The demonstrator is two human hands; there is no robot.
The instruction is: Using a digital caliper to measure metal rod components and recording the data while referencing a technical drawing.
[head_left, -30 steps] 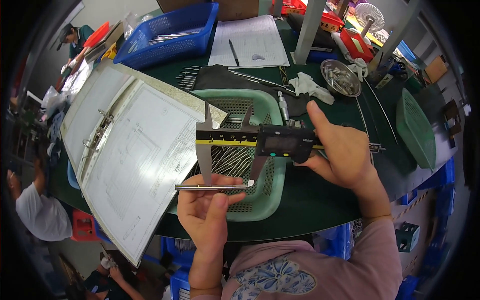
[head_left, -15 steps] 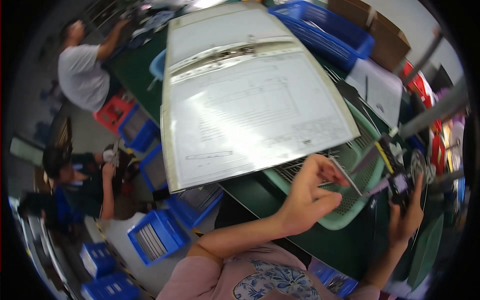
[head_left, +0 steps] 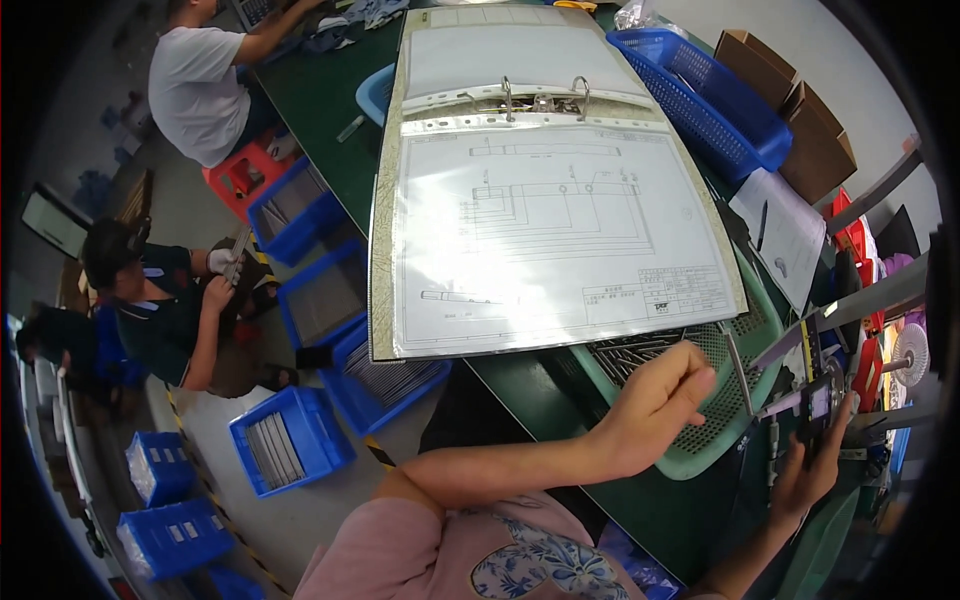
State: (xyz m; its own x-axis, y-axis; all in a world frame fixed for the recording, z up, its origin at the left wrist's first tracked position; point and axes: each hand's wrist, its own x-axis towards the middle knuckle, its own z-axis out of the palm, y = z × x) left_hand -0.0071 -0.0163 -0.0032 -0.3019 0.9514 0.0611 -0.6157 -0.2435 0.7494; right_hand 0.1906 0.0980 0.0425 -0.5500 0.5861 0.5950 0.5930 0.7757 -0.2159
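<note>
My right hand [head_left: 805, 475] grips a digital caliper [head_left: 818, 400], its jaws pointing left over the green mesh basket [head_left: 690, 468]. A thin, straight metal strip [head_left: 738, 370] stands steeply at the jaw tips, its lower end by the lower jaw. Just left of the strip, with a small gap showing, my left hand [head_left: 655, 405] is closed with its fingers curled. Whether it holds anything inside is hidden. Dark thin rods [head_left: 640, 355] lie in the basket. Beyond it, an open ring binder [head_left: 560, 260] shows technical drawings in clear sleeves and overhangs the basket's far edge.
A blue basket [head_left: 690, 100], cardboard boxes [head_left: 800, 120] and a paper with a pen [head_left: 775, 230] lie at the far right. Blue bins [head_left: 290, 440] of metal parts stand on the floor at left. A seated co-worker [head_left: 165, 310] handles strips; another person [head_left: 200, 90] sits farther back.
The view has shifted, so the binder sits farther right and looks sharper. My left fingers, earlier at the metal strip, are now apart from it. The strip stands more upright at the caliper.
</note>
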